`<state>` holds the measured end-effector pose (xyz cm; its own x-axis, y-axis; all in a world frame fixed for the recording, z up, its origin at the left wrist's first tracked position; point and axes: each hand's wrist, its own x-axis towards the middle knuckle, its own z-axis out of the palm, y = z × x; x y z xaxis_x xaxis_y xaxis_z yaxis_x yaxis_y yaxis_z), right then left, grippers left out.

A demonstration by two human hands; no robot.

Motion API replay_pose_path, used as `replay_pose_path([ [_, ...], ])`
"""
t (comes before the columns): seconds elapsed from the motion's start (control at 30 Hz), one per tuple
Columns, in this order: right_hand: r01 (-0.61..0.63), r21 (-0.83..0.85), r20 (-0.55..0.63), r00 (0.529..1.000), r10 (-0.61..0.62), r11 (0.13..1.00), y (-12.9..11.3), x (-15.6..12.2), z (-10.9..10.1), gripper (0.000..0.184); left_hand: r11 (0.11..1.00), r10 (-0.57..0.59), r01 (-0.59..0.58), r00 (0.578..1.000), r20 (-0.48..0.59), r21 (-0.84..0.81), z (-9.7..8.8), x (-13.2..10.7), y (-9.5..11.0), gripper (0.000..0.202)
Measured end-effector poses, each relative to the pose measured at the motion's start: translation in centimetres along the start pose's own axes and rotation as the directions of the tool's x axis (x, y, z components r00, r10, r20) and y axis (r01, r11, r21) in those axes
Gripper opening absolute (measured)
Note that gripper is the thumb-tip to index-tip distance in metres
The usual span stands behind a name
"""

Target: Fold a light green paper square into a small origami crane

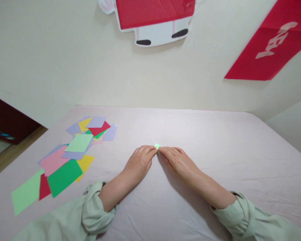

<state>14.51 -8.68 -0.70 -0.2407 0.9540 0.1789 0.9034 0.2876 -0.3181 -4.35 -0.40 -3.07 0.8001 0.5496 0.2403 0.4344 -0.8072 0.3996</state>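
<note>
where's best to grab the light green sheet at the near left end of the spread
Probably pinch the light green sheet by its left edge, coming from the left: it lies flat on the pale cloth, that end uncovered, while its right end meets the red sheet.

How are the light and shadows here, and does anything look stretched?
In the head view, a soft shadow falls beside the right hand; the small green paper it touches looks brightly lit; the red banner at upper right appears stretched.

small light-green paper (157, 145), partly covered, between left hand (139, 163) and right hand (181, 163)
</note>
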Motion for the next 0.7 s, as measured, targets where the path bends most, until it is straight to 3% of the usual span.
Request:
replay_pose_path([
  [0.17,-0.01,-0.001,0.025,1.0,0.01,1.0,0.13,0.05,-0.13,0.032,1.0,-0.009,0.009,1.0,0.007,0.001,-0.24,0.06,0.29,0.046],
  [0.7,-0.01,-0.018,0.045,0.999,0.011,1.0,0.01,0.07,-0.16,0.032,0.999,-0.02,0.02,1.0,0.016,0.047,-0.31,-0.14,0.47,0.046],
])
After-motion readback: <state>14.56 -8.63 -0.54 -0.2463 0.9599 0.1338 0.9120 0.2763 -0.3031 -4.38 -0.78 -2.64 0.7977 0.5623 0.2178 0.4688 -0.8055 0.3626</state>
